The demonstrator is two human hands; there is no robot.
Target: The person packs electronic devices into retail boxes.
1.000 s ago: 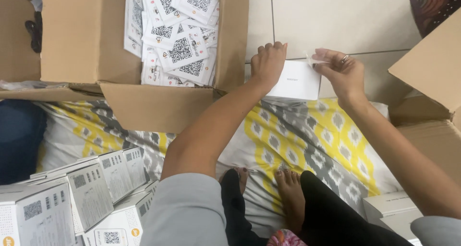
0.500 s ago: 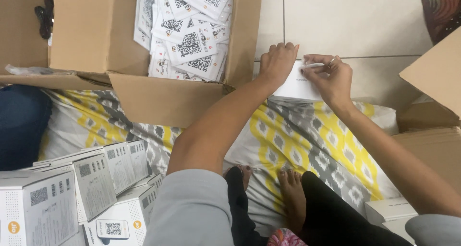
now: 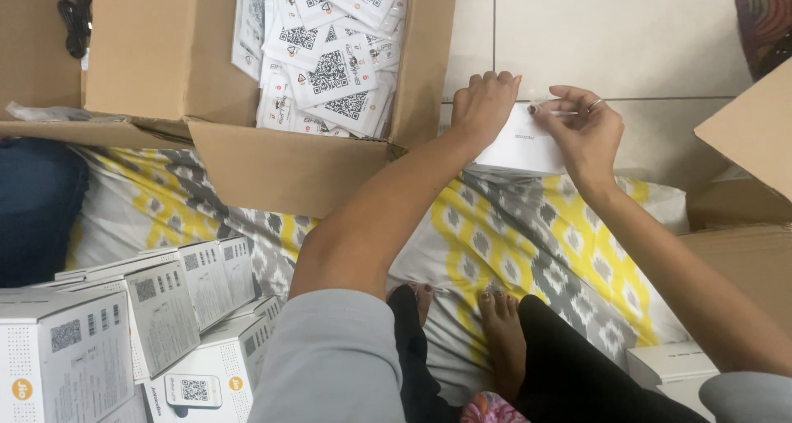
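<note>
Both hands, left (image 3: 483,105) and right (image 3: 582,130), clamped one white box (image 3: 520,146) at upper right; finished boxes (image 3: 124,324) sat stacked lower left.

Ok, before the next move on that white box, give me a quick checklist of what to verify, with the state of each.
1. Left hand steadies the white box: ok, fingers curled over its left end.
2. Right hand at the box's top edge: ok, fingertips pinching there.
3. What the right fingers pinch: cannot tell, too small.
4. Box supported: ok, it rests on the yellow and grey cushion.
5. Cardboard box of printed cards within reach: ok, beside the left hand.
6. Box closed: cannot tell.
</note>
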